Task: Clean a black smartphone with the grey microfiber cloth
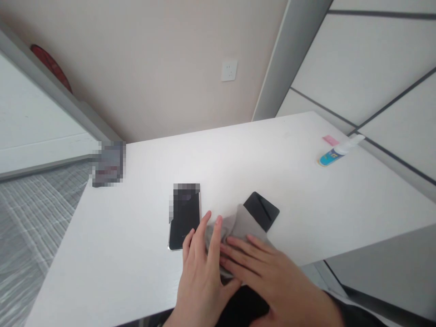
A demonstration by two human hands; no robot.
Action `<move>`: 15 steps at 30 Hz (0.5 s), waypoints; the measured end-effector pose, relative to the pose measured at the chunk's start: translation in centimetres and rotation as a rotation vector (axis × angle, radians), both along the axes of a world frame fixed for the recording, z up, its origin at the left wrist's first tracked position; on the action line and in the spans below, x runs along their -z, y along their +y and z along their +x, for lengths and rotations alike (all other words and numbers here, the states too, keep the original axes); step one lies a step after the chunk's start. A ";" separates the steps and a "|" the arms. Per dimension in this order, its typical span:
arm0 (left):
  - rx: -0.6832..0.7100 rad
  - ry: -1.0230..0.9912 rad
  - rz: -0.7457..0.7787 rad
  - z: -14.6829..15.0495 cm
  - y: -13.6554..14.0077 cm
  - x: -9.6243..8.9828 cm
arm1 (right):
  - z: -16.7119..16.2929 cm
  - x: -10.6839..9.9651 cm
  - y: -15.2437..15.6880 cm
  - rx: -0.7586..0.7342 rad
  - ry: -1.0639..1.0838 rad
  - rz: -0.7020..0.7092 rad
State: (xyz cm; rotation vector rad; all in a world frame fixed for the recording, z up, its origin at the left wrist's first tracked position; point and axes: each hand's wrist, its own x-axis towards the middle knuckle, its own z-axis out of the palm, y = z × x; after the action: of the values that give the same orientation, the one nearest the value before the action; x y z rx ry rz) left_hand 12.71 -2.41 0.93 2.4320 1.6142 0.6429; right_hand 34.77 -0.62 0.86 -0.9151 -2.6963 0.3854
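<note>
A grey cloth [250, 225], crumpled on its left side, lies under and between my hands near the front edge of the white table [129, 254]. My left hand [204, 268] is at the cloth's left side, fingers stretched and spread, thumb pointing right. My right hand [262, 268] lies across the cloth with its fingers extended flat. Just left of my left fingertips is a smartphone [186, 218] with a dark screen, partly blurred out. A flat black rectangular item [264, 210] shows past the cloth's upper right corner, partly covered by it.
Toward the right back stands a white-capped spray bottle [332, 156] with a blue label, beside a small pink piece [330, 140]. A pixelated dark object [111, 165] sits at the left back corner. A wall with a socket [229, 71] rises behind; panelled doors [374, 59] flank the right.
</note>
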 end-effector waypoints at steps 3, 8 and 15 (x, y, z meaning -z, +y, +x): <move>0.006 0.003 0.010 0.0 0.0 0.0 | 0.1 0.1 0.5 0.187 -0.003 0.058; 0.004 0.013 0.005 0.1 0.0 0.1 | 0.4 0.2 0.4 0.007 0.006 -0.039; 0.012 0.061 0.059 0.2 0.0 0.3 | 1.0 0.0 0.5 0.133 0.002 0.040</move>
State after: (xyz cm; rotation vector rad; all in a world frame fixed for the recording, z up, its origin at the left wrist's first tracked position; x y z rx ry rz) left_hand 12.90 -2.43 0.58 2.5251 1.6234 0.6294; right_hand 35.75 -0.16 0.85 -1.0739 -2.6132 0.3034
